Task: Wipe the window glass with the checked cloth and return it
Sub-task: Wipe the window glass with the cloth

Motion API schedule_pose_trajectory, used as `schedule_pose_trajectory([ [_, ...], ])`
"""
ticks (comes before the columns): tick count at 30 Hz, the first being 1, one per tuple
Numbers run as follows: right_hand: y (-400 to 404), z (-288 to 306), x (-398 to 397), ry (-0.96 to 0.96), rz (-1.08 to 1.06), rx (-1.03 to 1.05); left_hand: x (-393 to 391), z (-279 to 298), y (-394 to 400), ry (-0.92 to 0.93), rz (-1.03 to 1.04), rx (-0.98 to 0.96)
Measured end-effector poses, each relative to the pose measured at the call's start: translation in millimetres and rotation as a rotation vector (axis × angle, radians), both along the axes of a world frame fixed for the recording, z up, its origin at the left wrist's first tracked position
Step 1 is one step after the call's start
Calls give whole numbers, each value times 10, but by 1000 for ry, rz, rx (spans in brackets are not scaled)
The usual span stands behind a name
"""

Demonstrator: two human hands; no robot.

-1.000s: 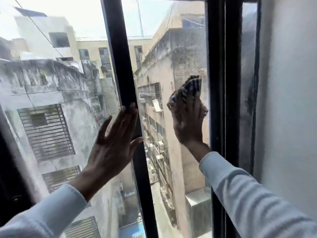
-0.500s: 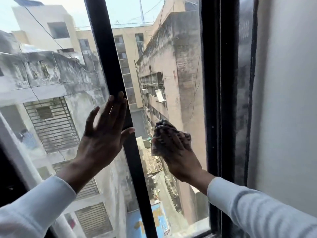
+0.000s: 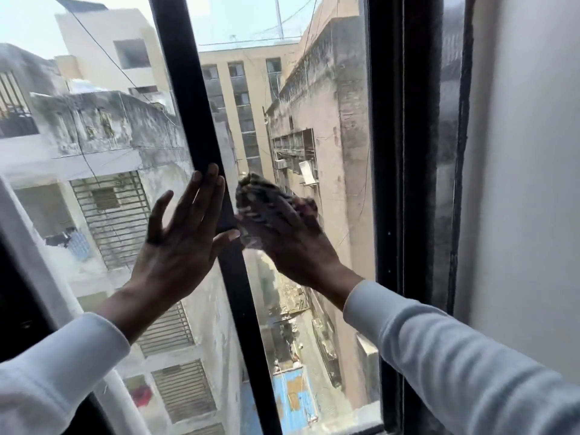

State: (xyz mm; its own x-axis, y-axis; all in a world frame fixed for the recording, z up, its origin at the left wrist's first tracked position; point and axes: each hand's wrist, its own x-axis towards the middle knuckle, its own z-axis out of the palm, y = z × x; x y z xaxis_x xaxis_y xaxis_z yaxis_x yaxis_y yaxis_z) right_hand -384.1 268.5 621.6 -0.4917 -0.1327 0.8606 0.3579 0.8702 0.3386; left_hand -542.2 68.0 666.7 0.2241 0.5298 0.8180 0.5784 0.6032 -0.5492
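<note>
A right hand (image 3: 295,246) presses a crumpled checked cloth (image 3: 266,205) against smooth window glass (image 3: 332,120), just right of the black mullion (image 3: 188,89); the left hand (image 3: 182,237) lies flat, fingers spread.

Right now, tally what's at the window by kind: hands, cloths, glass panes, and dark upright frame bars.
Hands: 2, left hand and right hand
Checked cloth: 1
Glass panes: 2
Dark frame bars: 2
Total: 7

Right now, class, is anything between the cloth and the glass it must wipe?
Nothing visible. The right hand presses the cloth against the right pane, beside the black bar.
</note>
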Motion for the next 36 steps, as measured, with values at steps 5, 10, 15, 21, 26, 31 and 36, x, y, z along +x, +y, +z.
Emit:
schedule_pose_trajectory([
  [5,168,-64,230,446,-59,-485,40,4,-7,-8,39,-17],
  [10,-90,-241,99,61,76,-111,108,10,-15,25,64,20],
  [15,288,547,201,418,-79,-415,125,16,-36,-88,36,-35],
  [21,-159,-419,122,86,10,-169,192,38,-72,-77,54,-19],
  [26,48,314,189,429,-195,-407,251,72,-89,-148,61,-76],
  [31,-330,-672,527,4,-4,-362,450,124,-145,-368,-8,-102],
  [36,-759,-571,849,138,458,-1535,813,-199,-116,-621,-359,-30],
])
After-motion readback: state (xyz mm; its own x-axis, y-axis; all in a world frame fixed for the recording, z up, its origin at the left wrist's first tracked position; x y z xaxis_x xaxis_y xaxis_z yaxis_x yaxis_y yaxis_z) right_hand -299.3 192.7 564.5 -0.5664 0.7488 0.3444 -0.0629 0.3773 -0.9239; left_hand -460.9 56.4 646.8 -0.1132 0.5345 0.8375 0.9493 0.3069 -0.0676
